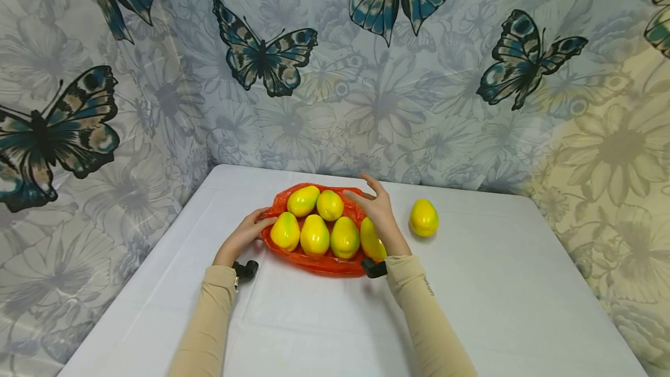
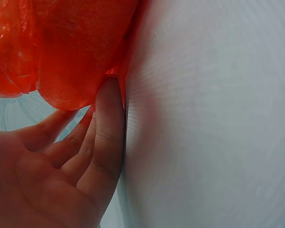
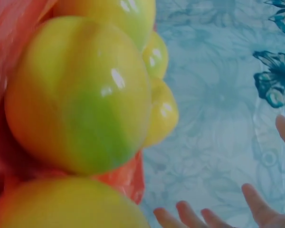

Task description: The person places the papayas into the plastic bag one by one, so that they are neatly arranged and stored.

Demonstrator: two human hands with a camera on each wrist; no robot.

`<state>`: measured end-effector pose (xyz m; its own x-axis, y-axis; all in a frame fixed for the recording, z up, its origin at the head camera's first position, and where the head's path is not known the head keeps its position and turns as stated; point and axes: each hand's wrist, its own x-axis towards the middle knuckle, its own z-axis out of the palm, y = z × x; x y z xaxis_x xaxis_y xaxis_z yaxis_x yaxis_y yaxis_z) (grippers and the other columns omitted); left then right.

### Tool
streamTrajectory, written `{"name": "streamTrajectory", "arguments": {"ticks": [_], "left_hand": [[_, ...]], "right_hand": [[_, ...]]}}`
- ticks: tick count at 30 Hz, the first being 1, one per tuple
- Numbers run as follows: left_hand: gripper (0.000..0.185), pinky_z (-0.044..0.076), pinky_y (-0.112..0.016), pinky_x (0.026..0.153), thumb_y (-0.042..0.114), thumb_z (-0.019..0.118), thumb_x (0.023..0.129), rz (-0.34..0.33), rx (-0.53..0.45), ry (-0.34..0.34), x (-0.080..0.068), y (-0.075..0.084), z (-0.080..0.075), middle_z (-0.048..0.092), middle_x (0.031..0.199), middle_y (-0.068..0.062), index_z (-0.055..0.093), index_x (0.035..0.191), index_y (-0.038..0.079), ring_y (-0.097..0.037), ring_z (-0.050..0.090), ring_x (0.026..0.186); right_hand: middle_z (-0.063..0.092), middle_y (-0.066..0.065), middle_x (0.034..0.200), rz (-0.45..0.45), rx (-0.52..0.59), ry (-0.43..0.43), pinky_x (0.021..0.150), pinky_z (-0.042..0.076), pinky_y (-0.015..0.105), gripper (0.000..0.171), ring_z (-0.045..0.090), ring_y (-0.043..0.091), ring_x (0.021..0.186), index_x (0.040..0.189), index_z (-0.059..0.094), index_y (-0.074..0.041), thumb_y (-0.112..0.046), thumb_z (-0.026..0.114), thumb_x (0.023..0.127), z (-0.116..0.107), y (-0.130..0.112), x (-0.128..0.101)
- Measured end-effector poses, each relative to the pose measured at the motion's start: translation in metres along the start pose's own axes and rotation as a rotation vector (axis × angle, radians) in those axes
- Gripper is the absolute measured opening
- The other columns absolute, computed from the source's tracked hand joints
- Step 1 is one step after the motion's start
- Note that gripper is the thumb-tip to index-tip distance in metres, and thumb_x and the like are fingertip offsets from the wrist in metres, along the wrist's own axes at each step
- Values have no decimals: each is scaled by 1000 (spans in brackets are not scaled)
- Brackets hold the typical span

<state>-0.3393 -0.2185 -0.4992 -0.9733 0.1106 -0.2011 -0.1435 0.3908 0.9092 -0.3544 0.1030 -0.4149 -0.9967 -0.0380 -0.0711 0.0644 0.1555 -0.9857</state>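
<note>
A red plastic bag (image 1: 324,266) lies spread wide on the table, with several glossy yellow mangoes (image 1: 315,235) showing in its mouth. At the bag's left edge my left hand (image 1: 246,236) grips the plastic, thumb over the rim and fingers along the outside. In the left wrist view those fingers (image 2: 109,128) press against the red film, close to the tabletop. My right hand (image 1: 381,214) hovers over the bag's right side, fingers spread and holding nothing. Partly hidden below it is a mango (image 1: 370,238). Green-tinged mangoes (image 3: 80,95) fill the left of the right wrist view.
One loose mango (image 1: 424,218) rests on the white tabletop (image 1: 502,284), to the right of the bag. Behind the table hangs a grey floral curtain (image 1: 324,127) with butterfly prints. Black wrist cameras (image 1: 246,270) are strapped to both wrists.
</note>
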Motion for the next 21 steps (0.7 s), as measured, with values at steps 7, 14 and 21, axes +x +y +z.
{"name": "streamTrajectory", "arguments": {"ticks": [7,14,21], "left_hand": [[66,47,-22,78,35,54,100,-22,-40,-33,-19,27,-1,37,152,-24,28,152,3,-24,55,105],[65,47,-23,82,33,52,101,-20,-42,-48,-24,32,-1,37,152,-25,27,152,1,-27,53,113],[69,47,-22,79,39,53,99,-25,-50,-26,-6,12,-1,36,153,-23,26,153,5,-26,54,110]], "right_hand": [[27,0,160,-42,-32,14,112,36,53,70,33,33,144,146,44,-28,-41,75,84,-21,-2,-4],[29,0,160,-62,-74,96,113,34,53,68,28,31,146,146,45,-25,-34,75,86,-40,-3,-5],[30,3,160,-84,-116,148,117,28,52,71,24,32,148,147,43,-22,-38,74,86,-64,2,-7]]}}
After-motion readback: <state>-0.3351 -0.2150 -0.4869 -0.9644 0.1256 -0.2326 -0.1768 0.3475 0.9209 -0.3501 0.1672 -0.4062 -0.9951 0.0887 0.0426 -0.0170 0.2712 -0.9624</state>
